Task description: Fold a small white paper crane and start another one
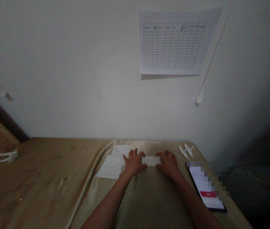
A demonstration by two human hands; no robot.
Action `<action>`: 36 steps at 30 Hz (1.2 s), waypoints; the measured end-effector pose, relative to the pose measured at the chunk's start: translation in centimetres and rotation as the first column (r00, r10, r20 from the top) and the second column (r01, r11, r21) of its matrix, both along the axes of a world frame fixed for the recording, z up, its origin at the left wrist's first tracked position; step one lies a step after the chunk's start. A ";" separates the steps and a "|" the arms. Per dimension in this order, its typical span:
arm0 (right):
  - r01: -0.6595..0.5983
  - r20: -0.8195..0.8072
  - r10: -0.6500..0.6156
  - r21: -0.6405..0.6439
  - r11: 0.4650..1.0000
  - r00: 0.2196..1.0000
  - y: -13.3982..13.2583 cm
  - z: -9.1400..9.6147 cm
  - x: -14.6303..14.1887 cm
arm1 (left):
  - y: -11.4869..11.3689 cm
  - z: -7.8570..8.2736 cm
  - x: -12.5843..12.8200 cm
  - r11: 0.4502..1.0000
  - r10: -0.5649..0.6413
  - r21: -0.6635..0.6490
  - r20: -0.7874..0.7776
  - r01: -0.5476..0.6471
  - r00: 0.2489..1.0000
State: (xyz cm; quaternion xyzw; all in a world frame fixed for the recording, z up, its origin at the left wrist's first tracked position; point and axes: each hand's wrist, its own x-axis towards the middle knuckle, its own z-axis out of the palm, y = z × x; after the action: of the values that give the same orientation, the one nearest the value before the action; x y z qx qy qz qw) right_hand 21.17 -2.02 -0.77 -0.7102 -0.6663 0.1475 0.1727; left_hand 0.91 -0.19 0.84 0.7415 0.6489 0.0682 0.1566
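A small folded white paper (151,160) lies on the tan cloth-covered table (53,178) between my two hands. My left hand (134,162) rests on the paper's left end with its fingers curled down onto it. At the paper's right end, my right hand (168,163) presses down the same way, fingers bent. Both hands pin the paper flat against the cloth.
A stack of white paper sheets (113,163) lies just left of my left hand. Two folded paper cranes (186,150) sit at the table's far right; another crane (7,156) is at the far left. A lit phone (206,187) lies at the right. A printed table sheet (173,44) hangs on the wall.
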 end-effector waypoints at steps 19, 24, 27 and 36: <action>-0.069 0.008 0.069 -0.019 0.997 0.998 0.7 -0.7 1.8 | 0.8 0.3 -2.9 0.993 -0.113 -0.025 0.022 0.114 0.993; -0.103 0.067 0.102 0.008 0.995 0.993 0.8 -1.3 1.9 | 0.9 -0.3 -3.0 0.977 -0.207 0.067 0.049 0.203 0.977; -0.124 0.063 0.122 0.021 0.992 0.990 0.7 -1.5 2.0 | 1.1 -0.6 -2.9 0.972 -0.217 0.098 0.046 0.212 0.975; -0.154 0.004 0.155 0.136 0.979 0.988 -0.1 -0.9 1.7 | 1.2 -0.8 -3.2 0.938 -0.303 0.192 0.059 0.287 0.951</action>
State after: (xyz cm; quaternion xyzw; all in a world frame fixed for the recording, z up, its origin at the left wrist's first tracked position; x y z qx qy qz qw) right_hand 22.91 -2.09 -1.65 -0.6423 -0.7274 0.1172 0.2111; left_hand -2.25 1.01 0.04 0.8379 0.5138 0.1351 0.1251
